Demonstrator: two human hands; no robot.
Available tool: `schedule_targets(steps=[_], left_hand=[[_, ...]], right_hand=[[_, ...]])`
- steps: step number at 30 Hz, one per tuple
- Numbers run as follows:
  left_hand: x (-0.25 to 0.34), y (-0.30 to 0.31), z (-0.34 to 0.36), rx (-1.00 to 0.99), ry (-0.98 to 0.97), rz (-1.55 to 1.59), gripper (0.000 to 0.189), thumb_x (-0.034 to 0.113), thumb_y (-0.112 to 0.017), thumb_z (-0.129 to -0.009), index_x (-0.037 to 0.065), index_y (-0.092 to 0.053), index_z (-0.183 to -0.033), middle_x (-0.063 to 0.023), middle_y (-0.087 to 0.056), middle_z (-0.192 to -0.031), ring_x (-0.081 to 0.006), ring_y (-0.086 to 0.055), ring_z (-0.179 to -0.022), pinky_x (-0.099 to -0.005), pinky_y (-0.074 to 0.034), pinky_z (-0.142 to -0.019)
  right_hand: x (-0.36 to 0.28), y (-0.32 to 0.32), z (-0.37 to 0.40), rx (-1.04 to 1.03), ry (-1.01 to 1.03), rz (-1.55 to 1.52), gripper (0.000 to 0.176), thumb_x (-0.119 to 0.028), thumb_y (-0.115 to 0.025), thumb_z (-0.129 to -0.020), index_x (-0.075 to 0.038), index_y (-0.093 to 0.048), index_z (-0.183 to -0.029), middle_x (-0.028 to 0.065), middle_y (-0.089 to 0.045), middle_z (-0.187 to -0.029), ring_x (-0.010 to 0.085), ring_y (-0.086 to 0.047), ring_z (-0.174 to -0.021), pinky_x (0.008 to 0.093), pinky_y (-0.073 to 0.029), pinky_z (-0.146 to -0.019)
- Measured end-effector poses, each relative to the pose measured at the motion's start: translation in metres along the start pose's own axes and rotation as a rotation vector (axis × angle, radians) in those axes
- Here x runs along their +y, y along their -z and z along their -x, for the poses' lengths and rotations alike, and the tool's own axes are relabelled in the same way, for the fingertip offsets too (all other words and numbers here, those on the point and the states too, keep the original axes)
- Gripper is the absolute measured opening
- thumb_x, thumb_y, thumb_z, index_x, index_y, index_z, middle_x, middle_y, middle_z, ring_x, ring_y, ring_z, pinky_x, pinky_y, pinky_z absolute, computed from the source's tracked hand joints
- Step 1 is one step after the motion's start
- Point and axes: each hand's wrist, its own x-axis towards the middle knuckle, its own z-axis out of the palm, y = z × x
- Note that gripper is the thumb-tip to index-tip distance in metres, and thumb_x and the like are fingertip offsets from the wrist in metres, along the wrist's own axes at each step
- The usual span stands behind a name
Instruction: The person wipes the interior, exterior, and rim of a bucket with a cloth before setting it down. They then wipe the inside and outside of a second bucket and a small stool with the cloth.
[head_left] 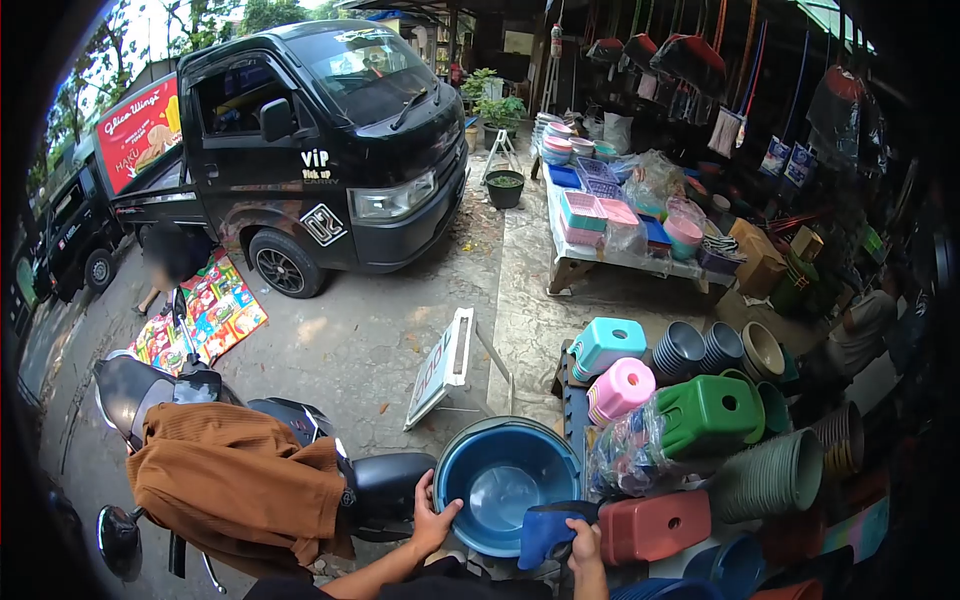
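Blue basin: The blue basin (505, 490) was in front of you, low in the head view, its open mouth facing up toward you, with a paler rim showing behind its far edge.
Left hand: Your left hand (437, 518) was closed on the basin's left rim.
Right hand: Your right hand (580, 543) gripped a bunched blue cloth (545, 532) at the basin's near right edge.
Motorbike: The motorbike (395, 482) stood to your left, a brown garment (235, 480) draped over it.
Stools: To the right of the basin were a red stool (655, 527), a green stool (708, 410), pink stools (624, 388) and turquoise stools (605, 343).
Pots: A grey-green stack of pots (765, 480) lay tilted beyond the red stool.
Sign: A white sign (440, 370) leaned on the pavement beyond the basin.
Table: Farther off, the table (640, 280) bore baskets and basins.
Pickup: A black pickup (330, 160) stood ahead on your left, a person (172, 250) low beside a colourful mat (210, 310) near it.
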Motion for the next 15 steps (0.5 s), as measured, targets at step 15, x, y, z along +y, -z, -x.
schedule_targets(steps=[15], left_hand=[[0.069,-0.002,-0.021,0.089,0.188,0.462,0.058,-0.016,-0.047,-0.076,0.005,-0.045,-0.130,-0.0126,-0.060,-0.114,-0.0226,-0.062,-0.100,-0.0362,-0.055,-0.086]], right_hand=[[-0.011,-0.047,0.032,-0.432,0.058,-0.125,0.029,-0.008,-0.053,-0.086,0.006,-0.063,-0.109,0.0130,-0.068,-0.105,0.0233,-0.066,-0.094,0.0329,-0.052,-0.087]])
